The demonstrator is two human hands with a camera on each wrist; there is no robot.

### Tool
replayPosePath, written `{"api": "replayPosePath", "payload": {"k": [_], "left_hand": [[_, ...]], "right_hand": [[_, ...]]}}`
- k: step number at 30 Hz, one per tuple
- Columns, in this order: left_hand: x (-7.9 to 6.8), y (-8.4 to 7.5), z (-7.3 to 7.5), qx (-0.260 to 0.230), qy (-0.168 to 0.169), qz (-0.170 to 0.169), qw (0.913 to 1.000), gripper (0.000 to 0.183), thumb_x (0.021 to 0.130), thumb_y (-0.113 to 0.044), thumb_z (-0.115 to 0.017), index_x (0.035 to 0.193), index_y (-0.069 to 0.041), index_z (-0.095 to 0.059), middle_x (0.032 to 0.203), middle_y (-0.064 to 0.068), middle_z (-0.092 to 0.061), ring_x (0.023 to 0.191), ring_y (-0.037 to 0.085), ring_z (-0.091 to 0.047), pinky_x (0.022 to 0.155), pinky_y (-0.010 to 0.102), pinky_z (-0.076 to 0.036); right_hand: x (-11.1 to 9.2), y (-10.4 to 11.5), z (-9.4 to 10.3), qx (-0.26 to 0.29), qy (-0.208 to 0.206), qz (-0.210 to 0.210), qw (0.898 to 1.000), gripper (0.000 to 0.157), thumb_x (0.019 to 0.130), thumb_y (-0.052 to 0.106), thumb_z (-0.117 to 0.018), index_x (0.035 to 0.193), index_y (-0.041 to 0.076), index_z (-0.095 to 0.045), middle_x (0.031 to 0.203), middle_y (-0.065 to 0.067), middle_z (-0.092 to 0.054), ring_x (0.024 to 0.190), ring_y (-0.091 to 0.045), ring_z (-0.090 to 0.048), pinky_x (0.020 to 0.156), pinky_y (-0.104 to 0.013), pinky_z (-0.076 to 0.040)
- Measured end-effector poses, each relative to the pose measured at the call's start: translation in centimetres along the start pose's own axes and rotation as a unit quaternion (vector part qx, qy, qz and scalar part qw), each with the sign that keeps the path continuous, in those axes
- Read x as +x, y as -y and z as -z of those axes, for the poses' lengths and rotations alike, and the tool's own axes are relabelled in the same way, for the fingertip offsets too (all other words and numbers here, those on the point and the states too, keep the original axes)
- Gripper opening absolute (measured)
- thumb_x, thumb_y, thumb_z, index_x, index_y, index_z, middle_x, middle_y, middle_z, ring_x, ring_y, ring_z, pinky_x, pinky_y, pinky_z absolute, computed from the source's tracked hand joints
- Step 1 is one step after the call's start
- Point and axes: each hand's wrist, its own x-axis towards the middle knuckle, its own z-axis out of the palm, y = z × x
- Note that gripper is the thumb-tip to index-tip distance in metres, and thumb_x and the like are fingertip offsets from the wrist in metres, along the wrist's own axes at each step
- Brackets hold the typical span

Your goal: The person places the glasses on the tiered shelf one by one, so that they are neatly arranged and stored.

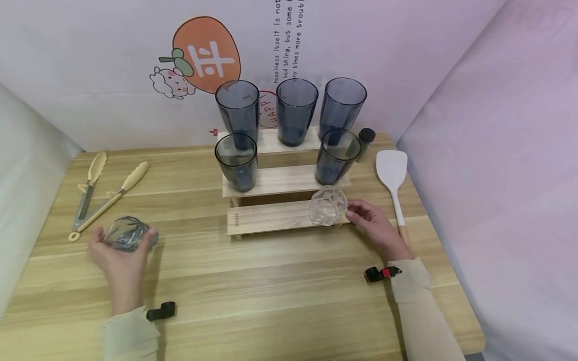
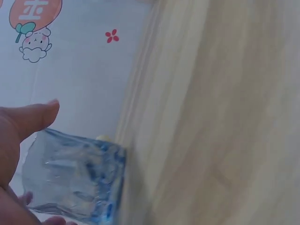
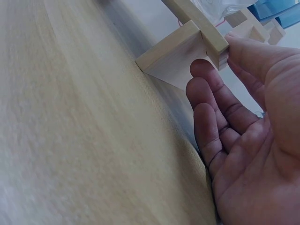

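Observation:
On the left, my left hand (image 1: 122, 260) grips a clear faceted glass (image 1: 128, 234) between thumb and fingers, just over the table. The left wrist view shows this glass (image 2: 75, 178) tipped sideways in the frame. At the right end of the lowest step of a wooden three-tier rack (image 1: 271, 218), my right hand (image 1: 372, 225) holds the board's end. In the right wrist view, the thumb (image 3: 253, 51) lies at the board end and curled fingers sit below it. A second clear glass (image 1: 328, 206) stands on that step, right beside the right fingertips.
Dark blue tumblers stand on the rack's upper steps, including a top-middle tumbler (image 1: 295, 113) and a middle-step tumbler (image 1: 239, 163). Beige-tipped tongs (image 1: 106, 193) lie at the left. A black-capped bottle (image 1: 366, 138) and a white spatula (image 1: 392, 170) are right of the rack.

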Motion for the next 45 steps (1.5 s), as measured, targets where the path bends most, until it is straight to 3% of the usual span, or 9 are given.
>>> {"api": "replayPosePath", "payload": {"k": [3, 11, 22, 27, 32, 35, 39, 45], "left_hand": [[-0.1, 0.5, -0.6, -0.062, -0.016, 0.029, 0.9975, 0.108, 0.078, -0.022, -0.091, 0.155, -0.021, -0.015, 0.156, 0.011, -0.015, 0.143, 0.023, -0.018, 0.118, 0.029, -0.016], [0.2, 0.4, -2.2, -0.164, -0.044, 0.055, 0.9840, 0.107, 0.072, -0.017, -0.095, 0.149, -0.025, -0.021, 0.143, -0.001, -0.032, 0.138, 0.022, -0.031, 0.108, 0.028, -0.036], [0.7, 0.0, -2.8, -0.206, -0.101, 0.076, 0.9703, 0.101, 0.072, -0.010, -0.094, 0.144, -0.020, -0.024, 0.143, -0.001, -0.027, 0.137, 0.014, -0.027, 0.107, 0.022, -0.035], [0.8, 0.0, -3.0, -0.231, -0.105, 0.081, 0.9639, 0.099, 0.070, -0.003, -0.093, 0.145, -0.019, -0.030, 0.142, 0.000, -0.034, 0.136, 0.014, -0.032, 0.106, 0.021, -0.036], [0.0, -0.4, -3.2, -0.224, -0.067, 0.090, 0.9680, 0.096, 0.071, -0.003, -0.093, 0.146, -0.020, -0.035, 0.140, 0.001, -0.038, 0.135, 0.017, -0.035, 0.106, 0.024, -0.039], [-0.9, -1.3, -3.4, -0.226, -0.026, 0.080, 0.9705, 0.095, 0.072, -0.001, -0.092, 0.148, -0.018, -0.037, 0.141, 0.004, -0.040, 0.135, 0.020, -0.038, 0.107, 0.027, -0.040], [-2.2, -3.0, -3.9, -0.232, 0.054, 0.046, 0.9702, 0.093, 0.072, 0.007, -0.089, 0.148, -0.015, -0.039, 0.142, 0.007, -0.043, 0.132, 0.025, -0.042, 0.105, 0.029, -0.042], [-3.6, -5.0, -4.6, -0.206, 0.199, -0.036, 0.9574, 0.089, 0.073, 0.014, -0.084, 0.148, -0.012, -0.043, 0.142, 0.011, -0.045, 0.130, 0.029, -0.045, 0.103, 0.025, -0.043]], "right_hand": [[0.0, 0.1, 0.0, -0.005, -0.003, -0.003, 1.000, 0.033, 0.103, 0.016, -0.063, 0.132, 0.002, -0.062, 0.117, -0.009, -0.065, 0.105, -0.018, -0.060, 0.088, -0.025, -0.050], [-0.2, 0.3, 0.1, -0.018, 0.000, -0.003, 1.000, 0.033, 0.103, 0.017, -0.062, 0.133, 0.002, -0.062, 0.116, -0.009, -0.064, 0.105, -0.019, -0.059, 0.088, -0.025, -0.049], [-0.1, 0.1, -0.1, -0.012, 0.003, -0.002, 1.000, 0.034, 0.103, 0.019, -0.064, 0.132, 0.002, -0.062, 0.115, -0.010, -0.064, 0.104, -0.019, -0.059, 0.087, -0.025, -0.049], [-0.1, 0.1, 0.0, -0.012, 0.001, -0.007, 1.000, 0.035, 0.103, 0.020, -0.064, 0.133, 0.003, -0.062, 0.116, -0.010, -0.063, 0.105, -0.020, -0.059, 0.087, -0.025, -0.049], [-0.2, 0.2, 0.0, -0.014, -0.001, -0.006, 1.000, 0.034, 0.103, 0.018, -0.063, 0.132, 0.002, -0.062, 0.116, -0.009, -0.064, 0.104, -0.019, -0.059, 0.087, -0.024, -0.049], [-0.2, 0.2, 0.0, -0.018, 0.001, -0.004, 1.000, 0.034, 0.103, 0.017, -0.062, 0.133, 0.000, -0.061, 0.116, -0.009, -0.064, 0.105, -0.018, -0.059, 0.088, -0.024, -0.049], [-0.2, 0.3, 0.1, -0.020, 0.005, -0.003, 1.000, 0.035, 0.104, 0.016, -0.061, 0.134, -0.001, -0.060, 0.116, -0.010, -0.063, 0.105, -0.018, -0.059, 0.088, -0.024, -0.048], [-0.1, 0.3, 0.2, -0.018, 0.007, -0.006, 1.000, 0.035, 0.104, 0.018, -0.062, 0.134, 0.000, -0.061, 0.118, -0.009, -0.063, 0.105, -0.018, -0.059, 0.088, -0.025, -0.049]]}}
